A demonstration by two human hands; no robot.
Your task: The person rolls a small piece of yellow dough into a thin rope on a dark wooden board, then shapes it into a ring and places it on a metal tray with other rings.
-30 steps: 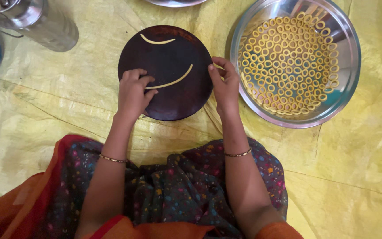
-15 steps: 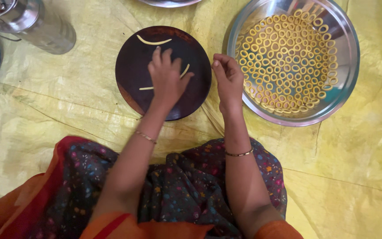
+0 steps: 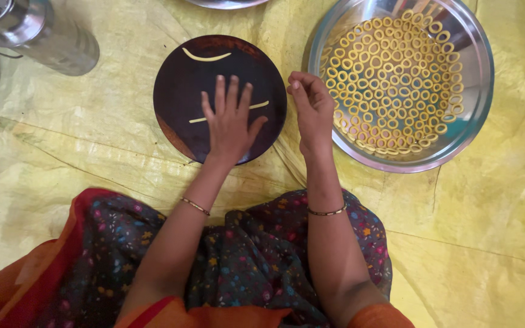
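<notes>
While flat on the board [image 3: 177, 79], left hand [image 3: 231, 124] palm down, fingers [image 3: 233, 97] straight and slightly spread, pressing on a thin dough strip [image 3: 259, 105]. Strip lying across the board's middle, both ends poking out from under the hand, the left end near the thumb side, the right end past the little finger. Second strip [image 3: 206, 57], curved, near the board's far edge, apart from the hand. Board round, dark brown, resting on a yellow sheet [image 3: 80, 158].

Right hand [image 3: 312, 109] just beside the board's right edge, raised a little, fingers curled in with tips drawn together; whether anything sits pinched between them cannot be told. Thin bangle [image 3: 327, 212] on that wrist, another on the left.

Steel tray [image 3: 475, 115] to the right of the right hand, close to it, filled with many small dough rings [image 3: 396, 79] laid flat in one layer. Steel container [image 3: 44, 33] lying at top left, well apart from the board. Floral cloth [image 3: 244, 261] over the lap at bottom, orange fabric along its left side.
</notes>
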